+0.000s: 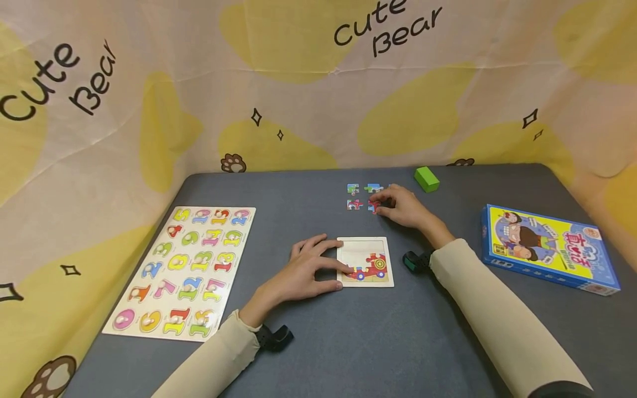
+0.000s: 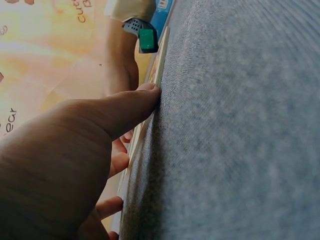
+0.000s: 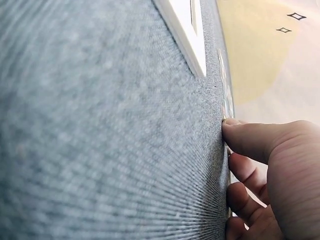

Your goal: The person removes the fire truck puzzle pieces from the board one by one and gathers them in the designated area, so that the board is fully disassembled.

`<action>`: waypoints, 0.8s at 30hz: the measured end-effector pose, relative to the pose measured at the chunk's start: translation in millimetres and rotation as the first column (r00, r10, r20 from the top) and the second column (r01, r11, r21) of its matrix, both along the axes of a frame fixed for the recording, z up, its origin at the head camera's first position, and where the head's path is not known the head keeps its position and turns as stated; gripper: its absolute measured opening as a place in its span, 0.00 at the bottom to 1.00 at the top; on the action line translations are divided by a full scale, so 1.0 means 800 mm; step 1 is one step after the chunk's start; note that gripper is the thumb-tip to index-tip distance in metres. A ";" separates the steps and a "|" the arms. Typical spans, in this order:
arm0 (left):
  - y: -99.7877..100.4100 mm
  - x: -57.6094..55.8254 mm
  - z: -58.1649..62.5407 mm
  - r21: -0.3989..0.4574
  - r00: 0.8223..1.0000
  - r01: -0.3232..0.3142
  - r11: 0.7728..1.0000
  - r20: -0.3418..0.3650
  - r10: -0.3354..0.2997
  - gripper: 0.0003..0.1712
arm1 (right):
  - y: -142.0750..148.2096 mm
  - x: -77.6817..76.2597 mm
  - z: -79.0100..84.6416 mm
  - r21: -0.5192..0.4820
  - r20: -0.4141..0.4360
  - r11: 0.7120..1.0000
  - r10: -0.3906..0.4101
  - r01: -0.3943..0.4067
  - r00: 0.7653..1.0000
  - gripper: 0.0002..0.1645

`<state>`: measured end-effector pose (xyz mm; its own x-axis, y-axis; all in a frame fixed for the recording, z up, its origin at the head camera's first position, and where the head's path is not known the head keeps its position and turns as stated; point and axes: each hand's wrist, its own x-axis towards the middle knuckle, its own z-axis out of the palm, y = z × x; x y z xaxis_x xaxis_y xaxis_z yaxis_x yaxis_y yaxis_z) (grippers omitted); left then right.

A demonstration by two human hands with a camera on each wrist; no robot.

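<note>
Currently, a grey tabletop (image 1: pixel 318 354) with rounded far corners stands before a creased backdrop (image 1: pixel 308 44) lettered "Cute Bear". The left hand (image 1: pixel 311 268), fingers spread, rests on the puzzle tray (image 1: pixel 360 246) near table centre. The right hand (image 1: pixel 402 207) touches a puzzle piece (image 1: pixel 371 207) beyond the tray; whether it grips cannot be told.

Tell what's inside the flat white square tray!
Flat, colourful puzzle pieces picturing a red vehicle lie towards the lower right; the tray looks bare above them. The person's bare left hand hides whatever is under it on the left.
</note>
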<state>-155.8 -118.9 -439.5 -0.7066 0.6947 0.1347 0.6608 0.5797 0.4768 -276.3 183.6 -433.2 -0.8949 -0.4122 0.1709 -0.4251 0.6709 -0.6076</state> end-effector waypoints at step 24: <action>0.002 -0.001 0.000 0.008 0.999 -0.007 1.000 0.033 0.007 0.18 | 0.011 0.096 0.021 -0.016 0.131 0.952 0.305 -0.305 0.944 0.18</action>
